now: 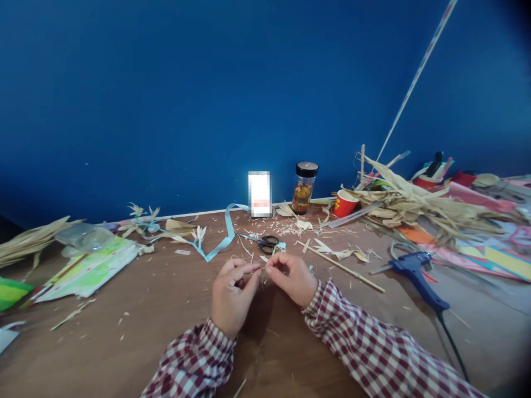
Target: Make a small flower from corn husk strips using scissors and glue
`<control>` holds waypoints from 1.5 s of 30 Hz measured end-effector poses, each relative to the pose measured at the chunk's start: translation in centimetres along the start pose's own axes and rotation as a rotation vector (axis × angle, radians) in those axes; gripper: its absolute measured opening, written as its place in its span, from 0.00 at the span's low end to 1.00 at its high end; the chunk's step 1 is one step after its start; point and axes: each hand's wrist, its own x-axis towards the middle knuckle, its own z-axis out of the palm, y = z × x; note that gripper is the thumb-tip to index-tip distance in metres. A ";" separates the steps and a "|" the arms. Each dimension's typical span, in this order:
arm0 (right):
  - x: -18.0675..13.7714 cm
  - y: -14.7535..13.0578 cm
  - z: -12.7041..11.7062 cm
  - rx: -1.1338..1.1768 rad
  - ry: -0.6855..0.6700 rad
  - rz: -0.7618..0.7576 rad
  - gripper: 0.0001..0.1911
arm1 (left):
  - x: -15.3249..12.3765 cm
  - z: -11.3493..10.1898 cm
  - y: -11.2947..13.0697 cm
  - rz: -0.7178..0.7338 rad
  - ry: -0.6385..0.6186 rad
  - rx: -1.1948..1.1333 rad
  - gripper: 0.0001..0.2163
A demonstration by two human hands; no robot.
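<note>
Over the middle of the brown table (166,342), my left hand (232,298) and my right hand (293,279) meet with their fingertips almost touching. Thumb and forefinger are pinched together on each. Something thin and pale seems to lie between the tips, too small to make out. Just beyond the fingers are black-handled scissors (269,243), their blades pointing left. Pale shavings (265,225) are scattered around them. A light blue ribbon (228,235) runs in a zigzag to the left, near a pale husk flower (199,236). A thin wooden stick (348,268) lies right of my right hand.
At right lies a blue glue gun (421,276) with its cord trailing toward me. Behind it are piled dry corn husks (418,204), a red paper cup (345,204) and a black-lidded jar (303,190). A green-and-white packet (91,268) lies left. A blue wall (166,99) closes the back.
</note>
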 end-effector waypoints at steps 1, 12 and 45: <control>-0.1 0.0 0.0 -0.040 0.018 -0.027 0.05 | 0.0 0.0 0.0 0.019 0.026 0.038 0.10; -0.5 -0.3 -0.3 -0.402 0.105 -0.253 0.04 | 0.3 -0.5 -0.2 0.342 0.068 0.385 0.09; -0.3 -0.5 -0.2 -0.178 0.102 -0.205 0.05 | 0.1 -0.2 -0.1 0.219 0.042 0.176 0.04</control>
